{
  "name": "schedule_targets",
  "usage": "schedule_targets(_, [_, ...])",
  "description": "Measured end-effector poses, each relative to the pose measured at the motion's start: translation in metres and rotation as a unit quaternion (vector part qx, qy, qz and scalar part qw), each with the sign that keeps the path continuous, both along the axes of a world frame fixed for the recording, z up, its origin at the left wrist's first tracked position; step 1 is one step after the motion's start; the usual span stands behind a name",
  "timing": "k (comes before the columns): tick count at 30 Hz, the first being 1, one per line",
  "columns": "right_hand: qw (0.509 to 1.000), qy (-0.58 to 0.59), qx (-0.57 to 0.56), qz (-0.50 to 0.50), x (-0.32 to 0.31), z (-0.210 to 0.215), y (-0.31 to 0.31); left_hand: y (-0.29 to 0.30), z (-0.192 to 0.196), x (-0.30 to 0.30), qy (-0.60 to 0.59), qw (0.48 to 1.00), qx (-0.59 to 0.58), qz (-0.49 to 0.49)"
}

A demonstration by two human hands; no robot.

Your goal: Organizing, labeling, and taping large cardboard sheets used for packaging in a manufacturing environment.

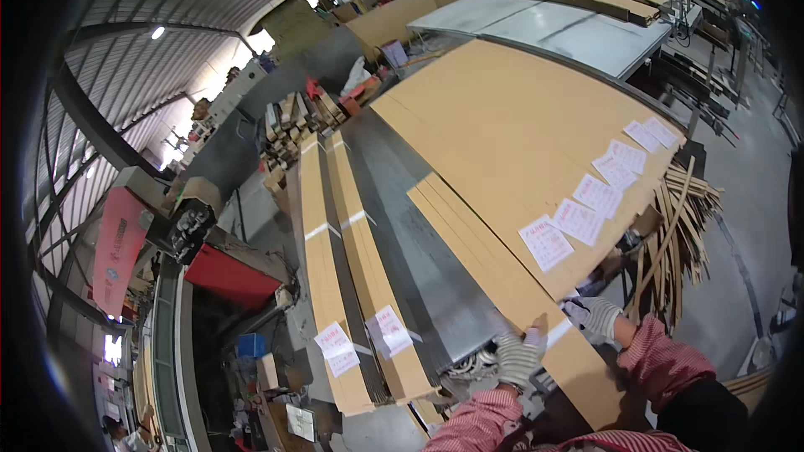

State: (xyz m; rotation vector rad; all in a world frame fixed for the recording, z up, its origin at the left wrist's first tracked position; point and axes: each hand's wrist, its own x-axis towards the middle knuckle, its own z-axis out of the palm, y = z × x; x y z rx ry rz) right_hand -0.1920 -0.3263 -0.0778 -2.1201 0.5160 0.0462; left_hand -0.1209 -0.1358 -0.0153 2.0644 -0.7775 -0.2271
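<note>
Head view, lower right: gripping a long cardboard strip (502, 280) with gloved left hand (517, 357) and right hand (596, 316), both closed on its near end; still lying among the stacked sheets (511, 117), not lifted away.

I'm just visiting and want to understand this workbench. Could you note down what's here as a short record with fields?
Place: workshop with a long metal table
Left hand: gloved, resting on a long cardboard-wrapped pack
Right hand: gloved, at the same pack's right edge
Beside it: wide stack of brown packs with paper labels
Further left: two narrow labelled packs
Below table edge: bundle of wooden strips
</note>
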Motion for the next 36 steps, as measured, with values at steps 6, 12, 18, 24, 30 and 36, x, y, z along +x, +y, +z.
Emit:
schedule_targets(6, [0.922,0.241,-0.093,0.287,-0.044,0.137,-0.005,0.027,0.103,-0.037,0.058,0.966,0.094,-0.234])
schedule_targets(12, [0.975,0.156,-0.153,-0.031,-0.011,0.100,0.043,0.001,-0.012,-0.019,0.456,0.876,-0.156,0.012])
schedule_targets(18, [0.956,-0.063,0.286,0.011,-0.011,0.146,0.014,0.016,0.026,0.007,0.382,0.861,-0.292,0.166])
schedule_targets(24, [0.908,-0.079,0.156,0.381,0.041,0.231,-0.009,0.033,0.086,0.042,0.398,0.894,-0.204,0.024])
schedule_targets(30, [0.961,0.147,0.196,0.128,-0.004,0.032,-0.049,0.047,-0.130,0.026,0.390,0.915,-0.100,-0.022])
schedule_targets(36, [0.801,0.023,0.598,0.034,-0.027,-0.059,-0.014,0.033,-0.109,0.002,0.626,0.772,-0.077,-0.081])
